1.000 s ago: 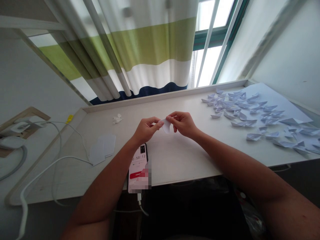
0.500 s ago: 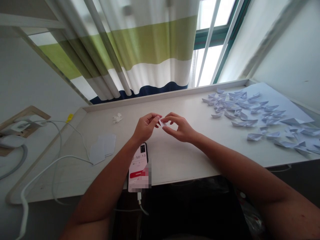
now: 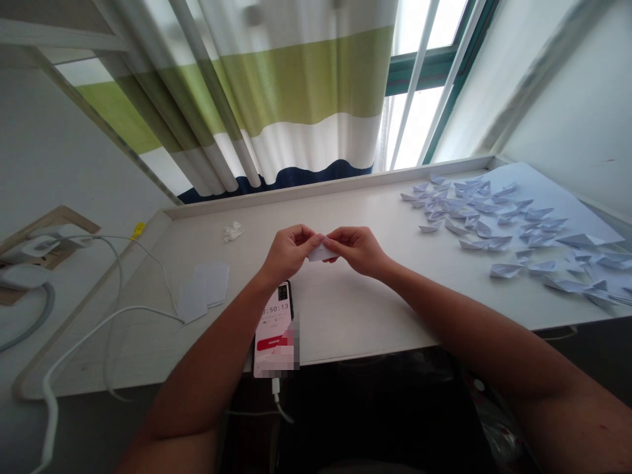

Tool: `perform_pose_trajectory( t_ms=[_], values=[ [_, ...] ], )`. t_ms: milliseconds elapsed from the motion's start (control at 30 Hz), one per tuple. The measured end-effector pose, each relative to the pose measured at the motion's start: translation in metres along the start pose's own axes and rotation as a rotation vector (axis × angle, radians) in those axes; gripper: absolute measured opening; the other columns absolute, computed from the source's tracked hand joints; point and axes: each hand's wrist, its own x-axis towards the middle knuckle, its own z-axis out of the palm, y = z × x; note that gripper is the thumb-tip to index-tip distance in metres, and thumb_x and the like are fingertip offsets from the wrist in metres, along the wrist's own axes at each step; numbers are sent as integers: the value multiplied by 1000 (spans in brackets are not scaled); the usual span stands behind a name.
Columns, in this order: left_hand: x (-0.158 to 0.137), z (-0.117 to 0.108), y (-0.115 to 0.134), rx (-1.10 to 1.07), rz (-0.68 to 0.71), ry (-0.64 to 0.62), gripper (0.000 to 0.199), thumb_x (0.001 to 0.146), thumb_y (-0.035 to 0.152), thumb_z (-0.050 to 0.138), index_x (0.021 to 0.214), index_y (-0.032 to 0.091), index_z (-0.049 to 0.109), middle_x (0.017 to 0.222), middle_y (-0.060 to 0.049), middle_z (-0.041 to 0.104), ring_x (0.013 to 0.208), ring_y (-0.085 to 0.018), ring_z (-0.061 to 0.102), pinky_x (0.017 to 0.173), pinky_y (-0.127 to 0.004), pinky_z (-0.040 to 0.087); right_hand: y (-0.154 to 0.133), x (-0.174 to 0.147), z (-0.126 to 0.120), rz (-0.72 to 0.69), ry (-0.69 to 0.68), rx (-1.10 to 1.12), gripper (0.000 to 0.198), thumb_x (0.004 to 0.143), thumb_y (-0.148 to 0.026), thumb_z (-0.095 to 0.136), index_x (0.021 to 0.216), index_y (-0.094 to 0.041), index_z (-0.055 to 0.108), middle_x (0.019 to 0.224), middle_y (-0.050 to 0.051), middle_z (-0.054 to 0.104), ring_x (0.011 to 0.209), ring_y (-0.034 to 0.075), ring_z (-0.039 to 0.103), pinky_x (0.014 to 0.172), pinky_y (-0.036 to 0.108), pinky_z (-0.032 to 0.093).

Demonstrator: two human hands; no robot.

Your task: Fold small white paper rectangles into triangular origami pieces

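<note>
- Head view: my left hand (image 3: 291, 253) and my right hand (image 3: 359, 251) are both pinching a small white paper (image 3: 318, 253).
- It is sitting between my fingertips, its longer showing side running left to right.
- Both hands are touching it; neither is lying nearer.

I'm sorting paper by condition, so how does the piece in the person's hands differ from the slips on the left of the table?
The held paper is pinched by the left hand and right hand; the slips lie flat on the table. The held paper is partly covered by the hands, while the slips overlap one another. Both look white.
</note>
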Motion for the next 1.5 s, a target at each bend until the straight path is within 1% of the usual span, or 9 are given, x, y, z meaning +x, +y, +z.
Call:
perform_pose_trajectory(
  t_ms=[167,300,500,667,867,1133,1233,1367,1500],
  values=[
    [0,0,-2,7,-21,14,37,86,50,85,85,18,68,72,-3,73,60,-16,67,55,-28,53,3,-2,-3,-102,-44,-108,50,86,-47,88,125,-20,71,96,6,82,85,22,80,82,40,68],
    [3,-4,-3,-51,-44,28,34,83,46,88,84,18,68,75,-3,75,61,-15,67,53,-26,51,3,-1,-8,-227,-113,-298,34,88,-38,86,116,-22,77,108,7,82,95,24,77,92,45,67],
    [2,-5,2,-117,-79,41,34,75,38,94,86,17,70,80,-4,79,71,-16,72,66,-26,54,-1,1,-13,-321,-137,-386,26,93,-35,82,116,-26,84,108,8,79,92,22,74,86,42,66],
    [2,-5,4,-156,-81,39,43,69,35,98,90,20,64,75,0,78,73,-18,75,70,-28,56,-4,1,-14,-224,-141,-316,23,91,-39,82,111,-27,86,112,7,79,99,24,76,92,45,67],
    [1,-6,2,-72,-20,8,31,74,34,94,86,18,71,79,-2,79,74,-17,74,71,-28,56,-4,1,-17,-171,-165,-269,24,85,-38,88,106,-25,85,110,6,80,104,24,76,99,47,65],
    [1,-5,4,-82,-88,-14,33,70,35,96,81,18,71,72,-3,77,63,-16,70,56,-26,51,-4,2,-15,-185,-166,-308,20,91,-42,83,98,-24,88,101,7,82,92,22,77,92,43,65],
    [0,-5,5,-98,-112,-5,32,70,34,96,81,17,71,69,-2,75,57,-15,68,52,-25,49,-5,2,-16,-201,-213,-288,25,86,-43,88,104,-25,88,104,7,81,94,22,77,92,44,66],
    [0,-6,6,-130,-162,-15,31,68,31,95,81,17,70,69,-3,75,56,-17,69,50,-28,55,-4,2,-19,-162,-268,-260,28,86,-41,88,109,-25,87,110,8,82,96,22,78,91,42,67],
    [-1,-5,5,-125,-192,-46,27,68,27,93,79,16,70,71,-4,75,56,-18,70,49,-30,58,0,3,-20,-80,-269,-238,26,87,-45,86,100,-22,88,102,8,84,90,22,79,86,41,65]
  ],
)
